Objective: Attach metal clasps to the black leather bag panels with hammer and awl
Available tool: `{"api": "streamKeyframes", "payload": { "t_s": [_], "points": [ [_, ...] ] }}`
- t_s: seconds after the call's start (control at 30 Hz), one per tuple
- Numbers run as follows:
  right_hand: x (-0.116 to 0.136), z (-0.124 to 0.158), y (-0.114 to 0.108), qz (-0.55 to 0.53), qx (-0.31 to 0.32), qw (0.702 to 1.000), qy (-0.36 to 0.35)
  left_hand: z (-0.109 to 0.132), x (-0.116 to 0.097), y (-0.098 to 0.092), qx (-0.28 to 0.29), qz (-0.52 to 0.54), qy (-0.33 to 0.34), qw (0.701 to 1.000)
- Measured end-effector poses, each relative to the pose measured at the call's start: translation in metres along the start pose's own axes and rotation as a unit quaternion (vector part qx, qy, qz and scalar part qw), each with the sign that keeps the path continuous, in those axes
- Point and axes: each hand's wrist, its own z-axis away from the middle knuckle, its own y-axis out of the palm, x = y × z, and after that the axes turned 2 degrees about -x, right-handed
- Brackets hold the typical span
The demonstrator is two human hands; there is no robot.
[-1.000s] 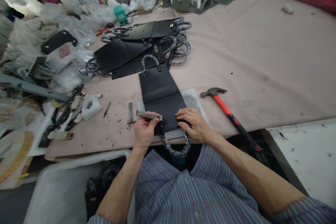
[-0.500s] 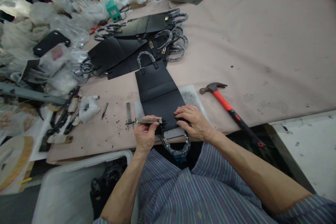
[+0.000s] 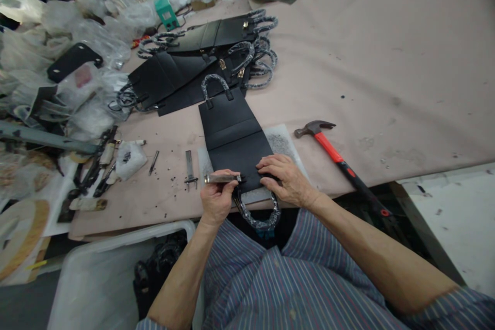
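The left hand [image 3: 218,198] is closed around a flat metal tool [image 3: 222,178], its tip at the edge of a black leather bag [image 3: 232,136]. The right hand [image 3: 288,181] lies open on the bag, holding nothing. The bag's wrapped handle [image 3: 258,211] hangs just below both hands. A red-handled hammer [image 3: 340,167] lies right of the right hand on the table [image 3: 386,82]; more black bags [image 3: 166,80] lie beyond.

- black bag panel [image 3: 232,134], lower middle: matt, finely grained, probably leather, though the view is soft
- bag handle [image 3: 260,212]: glossy clear plastic film wrapping
- flat steel tool [image 3: 221,178]: smooth, polished metal
- hammer handle [image 3: 328,147], right: glossy red plastic
- hammer head [image 3: 314,127]: dull dark metal
- table cover [image 3: 386,62]: matt pinkish cloth, scuffed
- bags [image 3: 93,36], upper left: thin, crinkled, shiny clear plastic
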Motion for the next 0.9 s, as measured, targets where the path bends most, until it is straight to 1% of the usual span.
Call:
{"api": "streamKeyframes", "payload": {
  "t_s": [0.13, 0.27, 0.53, 0.73, 0.83, 0.9],
  "points": [
    [0.0001, 0.0002, 0.0001, 0.002, 0.000, 1.000, 0.000, -0.0011, -0.0045, 0.0011, 0.024, -0.057, 0.048, 0.997],
    [-0.0004, 0.0003, 0.0000, 0.003, 0.001, 1.000, -0.002, -0.0046, -0.0074, 0.0024, 0.047, -0.085, 0.067, 0.993],
    [-0.0013, -0.0003, -0.0009, -0.005, 0.008, 1.000, -0.001, -0.0029, -0.0027, 0.0037, 0.049, -0.134, 0.067, 0.988],
    [-0.0015, 0.0012, 0.0007, -0.005, 0.004, 1.000, -0.005, -0.0052, -0.0042, 0.0077, 0.055, -0.179, 0.124, 0.975],
    [0.0008, 0.0006, 0.0004, -0.031, -0.017, 0.999, -0.005, -0.0071, -0.0057, 0.0090, 0.061, -0.196, 0.146, 0.968],
    [0.0025, 0.0004, -0.0050, -0.055, -0.057, 0.997, 0.009, -0.0079, -0.0064, 0.0095, 0.066, -0.206, 0.142, 0.966]
  ]
}}
